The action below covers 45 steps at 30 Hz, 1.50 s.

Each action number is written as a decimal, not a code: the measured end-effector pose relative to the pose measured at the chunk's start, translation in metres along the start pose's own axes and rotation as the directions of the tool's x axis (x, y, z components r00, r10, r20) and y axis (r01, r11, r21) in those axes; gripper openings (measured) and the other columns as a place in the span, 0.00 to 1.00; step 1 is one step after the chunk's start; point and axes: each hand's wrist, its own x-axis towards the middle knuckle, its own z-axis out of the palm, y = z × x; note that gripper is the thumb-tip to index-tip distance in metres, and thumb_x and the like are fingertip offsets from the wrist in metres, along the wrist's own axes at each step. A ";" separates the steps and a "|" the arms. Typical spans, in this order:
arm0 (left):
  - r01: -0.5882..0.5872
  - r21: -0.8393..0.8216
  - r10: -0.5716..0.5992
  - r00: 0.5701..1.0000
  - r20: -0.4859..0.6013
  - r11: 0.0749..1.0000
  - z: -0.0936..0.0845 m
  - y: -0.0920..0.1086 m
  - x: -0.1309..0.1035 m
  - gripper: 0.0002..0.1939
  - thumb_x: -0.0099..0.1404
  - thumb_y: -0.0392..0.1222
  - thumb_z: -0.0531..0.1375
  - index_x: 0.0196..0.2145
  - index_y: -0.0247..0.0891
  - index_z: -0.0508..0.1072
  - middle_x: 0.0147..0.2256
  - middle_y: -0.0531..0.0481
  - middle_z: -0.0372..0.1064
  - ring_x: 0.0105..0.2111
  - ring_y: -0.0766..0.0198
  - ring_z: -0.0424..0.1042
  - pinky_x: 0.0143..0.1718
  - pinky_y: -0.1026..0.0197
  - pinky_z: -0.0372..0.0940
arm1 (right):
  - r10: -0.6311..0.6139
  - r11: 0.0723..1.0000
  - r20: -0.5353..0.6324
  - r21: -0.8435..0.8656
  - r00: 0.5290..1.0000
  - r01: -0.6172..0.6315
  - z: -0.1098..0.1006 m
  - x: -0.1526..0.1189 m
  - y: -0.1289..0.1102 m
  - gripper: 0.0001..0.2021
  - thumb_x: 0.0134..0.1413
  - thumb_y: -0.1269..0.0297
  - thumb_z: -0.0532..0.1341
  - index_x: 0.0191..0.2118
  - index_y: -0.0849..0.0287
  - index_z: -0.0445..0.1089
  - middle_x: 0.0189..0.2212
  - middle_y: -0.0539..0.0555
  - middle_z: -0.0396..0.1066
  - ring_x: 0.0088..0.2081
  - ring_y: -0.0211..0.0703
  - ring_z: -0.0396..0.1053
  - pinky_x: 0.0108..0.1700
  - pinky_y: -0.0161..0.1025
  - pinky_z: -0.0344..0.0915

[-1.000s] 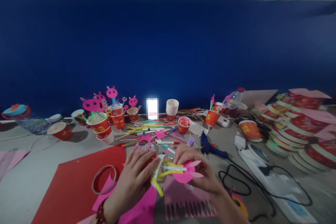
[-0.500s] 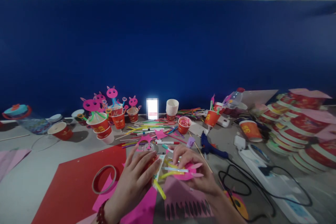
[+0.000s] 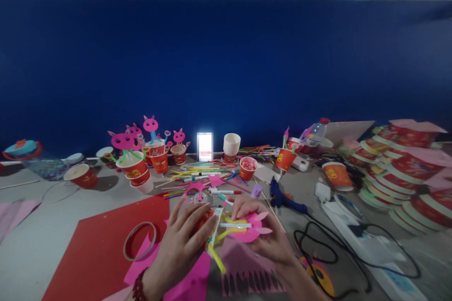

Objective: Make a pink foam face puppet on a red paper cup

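Note:
A red paper cup [image 3: 204, 224] with a white rim lies on its side under the fingers of my left hand [image 3: 185, 233], which are wrapped over it. My right hand [image 3: 264, 230] pinches a pink paper head [image 3: 251, 231] with two pointed ears. Yellow straws [image 3: 231, 233] and a pale stick [image 3: 233, 225] run from the head toward the cup's mouth. Another yellow straw [image 3: 216, 258] sticks out below the cup rim. My right thumb is partly hidden behind the head.
A red sheet [image 3: 106, 240] with a tape ring [image 3: 140, 241] lies at left. Pens and sticks [image 3: 201, 171] spread behind my hands. A blue glue gun [image 3: 286, 197], black cable and power strip [image 3: 356, 240] are at right. Decorated cups [image 3: 134, 162] stand back left; stacked cups [image 3: 420, 169] far right.
The pink head has turned slightly in my right hand, showing more of its back and the straws. My left hand has barely moved on the cup.

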 end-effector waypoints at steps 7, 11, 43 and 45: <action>0.000 -0.001 0.000 1.000 0.006 1.000 0.001 -0.001 -0.001 0.25 0.66 0.26 0.55 0.59 0.42 0.64 0.55 0.40 0.69 0.57 0.52 0.64 0.63 0.31 0.47 | -0.052 0.998 -0.018 -0.041 0.998 0.051 0.000 -0.003 0.004 0.16 0.53 0.56 0.69 0.46 0.49 0.69 0.33 0.51 0.73 0.35 0.47 0.71 0.57 0.59 0.62; 0.003 -0.010 -0.004 1.000 -0.018 1.000 0.001 0.000 0.000 0.24 0.67 0.27 0.55 0.58 0.41 0.64 0.55 0.39 0.69 0.57 0.52 0.65 0.63 0.31 0.47 | -0.050 0.998 -0.006 -0.041 0.999 0.050 -0.002 -0.002 0.004 0.15 0.53 0.55 0.69 0.45 0.49 0.70 0.33 0.51 0.73 0.35 0.48 0.72 0.56 0.59 0.64; 0.068 -0.302 -0.038 0.994 0.102 0.951 0.020 0.014 -0.017 0.37 0.65 0.48 0.63 0.66 0.41 0.52 0.58 0.37 0.66 0.59 0.46 0.64 0.66 0.36 0.42 | 0.115 0.993 -0.051 0.033 0.992 -0.113 -0.002 -0.011 0.003 0.35 0.53 0.62 0.70 0.64 0.39 0.55 0.35 0.50 0.74 0.42 0.47 0.73 0.54 0.50 0.67; 0.111 -0.439 -0.057 0.989 0.135 0.892 0.018 0.014 -0.020 0.45 0.60 0.65 0.61 0.67 0.42 0.51 0.60 0.35 0.64 0.60 0.41 0.62 0.66 0.35 0.41 | 0.207 0.978 -0.070 0.056 0.976 -0.203 -0.003 -0.010 0.002 0.36 0.52 0.63 0.71 0.63 0.39 0.57 0.37 0.50 0.73 0.45 0.47 0.73 0.52 0.48 0.68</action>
